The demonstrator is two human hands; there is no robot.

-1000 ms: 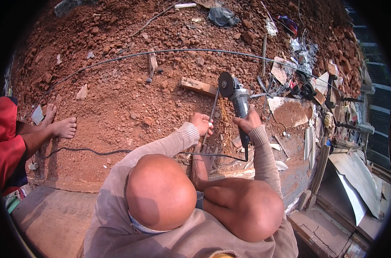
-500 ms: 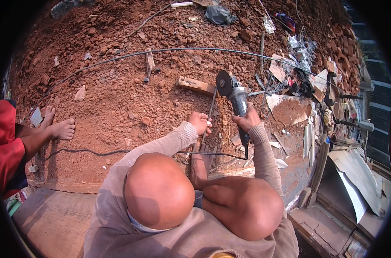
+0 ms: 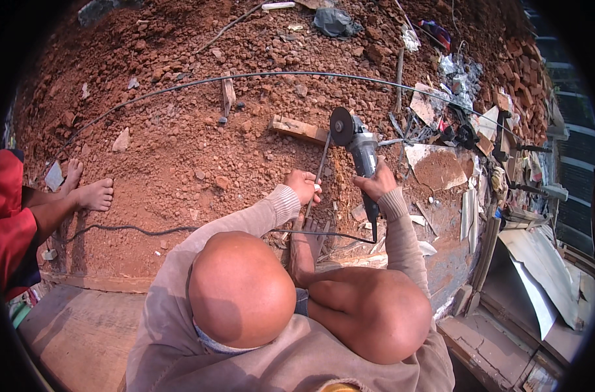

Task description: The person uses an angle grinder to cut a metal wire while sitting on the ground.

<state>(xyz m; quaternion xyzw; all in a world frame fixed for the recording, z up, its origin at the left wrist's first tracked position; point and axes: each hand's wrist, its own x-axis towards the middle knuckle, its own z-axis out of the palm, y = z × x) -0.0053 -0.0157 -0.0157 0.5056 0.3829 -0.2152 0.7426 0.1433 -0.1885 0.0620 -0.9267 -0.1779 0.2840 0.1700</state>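
My right hand [image 3: 378,182] is wrapped round the grey body of an angle grinder [image 3: 363,155]. Its dark round disc [image 3: 341,126] points away from me, beside the far end of a thin metal rod [image 3: 323,159]. Closed round that rod lower down is my left hand [image 3: 303,187], with something small and white at its fingers. The rod's far end lies at the end of a wooden block [image 3: 300,129] on the red soil. From the grinder's back end a black power cord [image 3: 330,233] runs off to the left.
At the left edge stands another person, with bare feet [image 3: 95,195] and red clothing. A long dark rod [image 3: 245,76] arcs across the rubble. Scrap sheets [image 3: 435,167], a brick pile [image 3: 523,85] and wooden boards [image 3: 82,326] surround me. My bare foot is just below the metal rod.
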